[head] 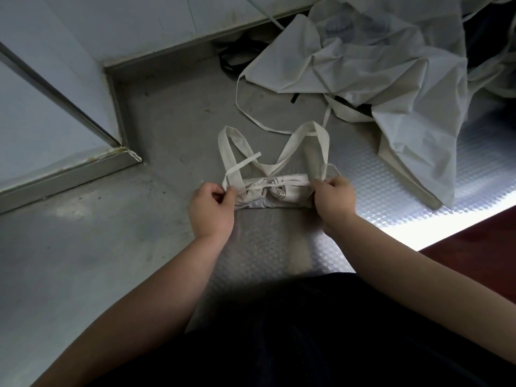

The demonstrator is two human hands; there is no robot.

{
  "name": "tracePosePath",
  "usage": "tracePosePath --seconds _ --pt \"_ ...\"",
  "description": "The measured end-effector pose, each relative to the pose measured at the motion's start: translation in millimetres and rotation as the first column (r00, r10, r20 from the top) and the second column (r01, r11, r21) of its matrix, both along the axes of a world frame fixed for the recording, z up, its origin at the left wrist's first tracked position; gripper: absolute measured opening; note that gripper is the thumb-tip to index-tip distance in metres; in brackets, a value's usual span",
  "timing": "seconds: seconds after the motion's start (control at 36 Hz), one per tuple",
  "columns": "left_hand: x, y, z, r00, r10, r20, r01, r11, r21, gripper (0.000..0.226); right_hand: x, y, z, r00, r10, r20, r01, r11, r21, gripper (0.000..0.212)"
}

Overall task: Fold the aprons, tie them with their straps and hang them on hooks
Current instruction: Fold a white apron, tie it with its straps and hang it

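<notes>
A white apron folded into a small bundle (275, 192) lies on the steel counter (111, 241) in front of me, with its straps wrapped and knotted across the middle. Two wide strap loops (296, 146) rise from it toward the back. My left hand (213, 209) pinches a strap at the bundle's left end. At the right end my right hand (333, 201) pinches another strap. A heap of unfolded white aprons (391, 79) lies at the back right, its thin straps trailing over the counter.
A steel wall panel and raised ledge (69, 169) run along the left and back. The counter's front edge (446, 227) cuts diagonally at the right, with dark red floor below. A dark object (240, 55) lies near the back wall.
</notes>
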State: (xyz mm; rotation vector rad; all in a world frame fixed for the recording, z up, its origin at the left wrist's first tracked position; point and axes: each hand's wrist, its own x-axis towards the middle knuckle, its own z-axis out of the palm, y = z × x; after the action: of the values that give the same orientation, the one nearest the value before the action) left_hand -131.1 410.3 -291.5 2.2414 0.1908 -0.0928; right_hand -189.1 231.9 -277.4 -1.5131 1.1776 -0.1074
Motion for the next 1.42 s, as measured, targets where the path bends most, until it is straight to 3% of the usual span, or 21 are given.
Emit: tracePosePath --seconds 0.11,0.19,0.36,0.5,0.67,0.78,0.83,0.89,0.94,1.03,1.11,1.19,1.33,1.42 --pt "-1.4 4.2 -1.3 1.0 0.005 0.021 -0.006 1.0 0.005 0.025 -9.6 6.1 0.8 0.986 -0.086 0.142 0.071 0.992 0.105 0.022" --pt "-0.9 5.2 -1.7 1.0 0.015 0.005 -0.014 0.999 -0.029 0.019 -15.1 6.6 -0.6 0.983 -0.054 0.175 0.032 0.992 0.125 0.021" --pt "4.3 4.3 -5.6 0.988 0.106 -0.114 -0.122 0.981 -0.151 0.024 -8.2 -0.2 0.1 0.978 0.199 0.058 -0.182 0.959 -0.215 0.02" --pt "7.9 9.6 -3.6 0.965 0.141 -0.221 -0.199 0.943 -0.267 0.027 -4.9 3.5 -2.1 0.965 0.259 -0.032 -0.248 0.873 -0.42 0.012" --pt "2.6 19.9 -9.7 0.998 0.061 0.014 -0.061 0.996 0.069 0.016 -0.9 5.5 -4.5 0.901 0.407 -0.148 -0.411 0.697 -0.587 0.012" --pt "-4.1 13.8 -6.6 0.99 -0.032 0.136 0.015 0.993 0.121 0.035 -3.9 3.4 -6.5 0.842 0.495 -0.214 -0.503 0.576 -0.644 0.024" --pt "-3.8 18.3 -10.6 0.912 -0.209 0.354 0.13 0.963 0.236 0.041 -5.7 1.7 -7.3 0.786 0.566 -0.25 -0.569 0.503 -0.65 0.023" --pt "0.3 29.9 -19.8 0.698 -0.507 0.506 0.27 0.84 0.47 0.035 -8.7 -1.0 -8.3 0.727 0.631 -0.271 -0.621 0.436 -0.651 0.022" --pt "5.1 38.9 -24.4 0.508 -0.715 0.48 0.39 0.688 0.612 0.029 -12.4 -4.0 -10.7 0.687 0.673 -0.275 -0.635 0.373 -0.676 0.025" --pt "8.9 41.9 -16.9 0.417 -0.783 0.462 0.425 0.617 0.663 0.023 -15.8 -6.9 -11.0 0.63 0.714 -0.306 -0.644 0.26 -0.72 0.036" --pt "7.1 44.5 -11.2 0.41 -0.803 0.433 0.412 0.587 0.697 0.027 -19.0 -11.8 -5.6 0.55 0.749 -0.37 -0.677 0.139 -0.723 0.039" --pt "-2.1 49.3 -5.2 0.453 -0.836 0.31 0.493 0.525 0.694 0.043 -25.7 -18.6 -6.0 0.46 0.74 -0.49 -0.758 0.039 -0.652 0.05" --pt "-8.6 37.7 5.9 0.572 -0.813 0.106 0.552 0.477 0.684 0.053 -26.8 -19.2 -8.7 0.468 0.651 -0.598 -0.798 0.022 -0.602 0.049" --pt "-6.6 31.6 3.5 0.652 -0.758 0.026 0.602 0.538 0.59 0.039 -21.5 -16.2 -10.2 0.508 0.654 -0.56 -0.761 0.037 -0.647 0.043"
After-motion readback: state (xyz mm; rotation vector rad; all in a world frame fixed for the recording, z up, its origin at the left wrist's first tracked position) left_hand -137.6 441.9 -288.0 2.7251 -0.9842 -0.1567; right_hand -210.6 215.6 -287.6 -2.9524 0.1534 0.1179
